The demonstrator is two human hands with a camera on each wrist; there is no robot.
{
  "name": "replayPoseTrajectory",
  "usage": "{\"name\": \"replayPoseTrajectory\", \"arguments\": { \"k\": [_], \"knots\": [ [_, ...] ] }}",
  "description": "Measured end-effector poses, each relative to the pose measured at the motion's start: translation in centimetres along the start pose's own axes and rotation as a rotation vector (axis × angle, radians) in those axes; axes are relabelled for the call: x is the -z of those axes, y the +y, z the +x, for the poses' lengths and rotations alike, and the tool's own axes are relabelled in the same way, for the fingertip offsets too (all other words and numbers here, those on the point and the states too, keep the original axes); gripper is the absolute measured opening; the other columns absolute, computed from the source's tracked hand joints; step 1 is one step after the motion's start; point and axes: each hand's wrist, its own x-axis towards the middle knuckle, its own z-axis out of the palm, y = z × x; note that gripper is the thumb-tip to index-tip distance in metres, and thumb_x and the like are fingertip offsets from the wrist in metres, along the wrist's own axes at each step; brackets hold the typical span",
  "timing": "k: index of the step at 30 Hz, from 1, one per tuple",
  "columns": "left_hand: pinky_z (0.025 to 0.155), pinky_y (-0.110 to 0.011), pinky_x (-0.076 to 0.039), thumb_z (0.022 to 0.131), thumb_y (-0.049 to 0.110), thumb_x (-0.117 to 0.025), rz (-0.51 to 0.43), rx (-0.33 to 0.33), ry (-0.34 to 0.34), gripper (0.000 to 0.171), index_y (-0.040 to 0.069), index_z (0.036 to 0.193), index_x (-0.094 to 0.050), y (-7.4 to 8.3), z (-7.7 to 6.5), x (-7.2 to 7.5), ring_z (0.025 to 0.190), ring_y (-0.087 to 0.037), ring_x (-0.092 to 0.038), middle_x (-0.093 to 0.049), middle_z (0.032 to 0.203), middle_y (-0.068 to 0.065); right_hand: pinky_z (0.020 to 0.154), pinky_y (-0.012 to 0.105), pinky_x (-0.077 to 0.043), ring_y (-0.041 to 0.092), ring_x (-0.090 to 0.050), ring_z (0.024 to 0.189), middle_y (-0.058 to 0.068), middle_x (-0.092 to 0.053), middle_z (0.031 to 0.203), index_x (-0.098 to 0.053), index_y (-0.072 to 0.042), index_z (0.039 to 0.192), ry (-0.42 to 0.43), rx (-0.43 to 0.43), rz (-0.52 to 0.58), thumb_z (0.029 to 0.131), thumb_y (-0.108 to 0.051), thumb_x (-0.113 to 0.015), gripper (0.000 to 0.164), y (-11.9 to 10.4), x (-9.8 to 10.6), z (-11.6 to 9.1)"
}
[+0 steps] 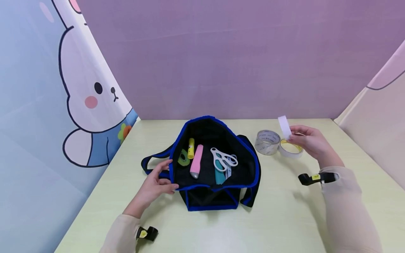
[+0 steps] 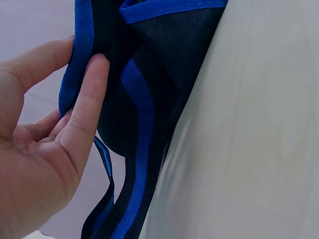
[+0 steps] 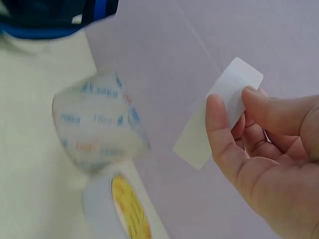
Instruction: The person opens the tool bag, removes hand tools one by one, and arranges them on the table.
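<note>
A black fabric bag with blue trim stands with its mouth open mid-table. My left hand grips the near-left corner of its rim, fingers on both sides of the blue edging. Inside lie a yellow glue-stick-like tube, a pink tool with a grey tip, white-handled scissors, a teal item and a green avocado-like item. Right of the bag, my right hand pinches a flat white rectangular piece between thumb and fingers, above a white tape roll.
A wide clear tape roll with printed lettering stands beside the white roll, right of the bag. The bag's striped strap hangs at its right side. A purple cloth backdrop rises behind the table.
</note>
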Motion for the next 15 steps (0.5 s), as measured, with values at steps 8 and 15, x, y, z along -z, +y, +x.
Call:
{"name": "replayPoseTrajectory", "arguments": {
  "k": [8, 15],
  "knots": [
    [0.070, -0.035, -0.060, 0.085, -0.010, -0.071, 0.004, -0.004, 0.004, 0.083, 0.005, 0.154, -0.027, 0.1, 0.0, 0.0, 0.074, -0.021, -0.067, -0.025, 0.147, -0.025, 0.078, 0.023, -0.057, 0.012, -0.067, 0.085, 0.003, -0.065, 0.092, -0.075, -0.008, 0.097, 0.076, -0.007, 0.099, 0.093, 0.020, -0.051, 0.036, 0.9, 2.7, -0.9],
    [0.070, -0.035, -0.060, 0.085, -0.011, -0.070, -0.004, -0.004, 0.003, 0.083, 0.005, 0.154, -0.026, 0.0, 0.0, 0.0, 0.074, -0.020, -0.067, -0.026, 0.147, -0.025, 0.076, 0.025, -0.058, 0.015, -0.068, 0.081, 0.005, -0.064, 0.089, -0.076, -0.004, 0.093, 0.147, -0.019, 0.195, 0.091, 0.023, -0.049, 0.038, 1.7, 4.5, -1.4]
  ]
}}
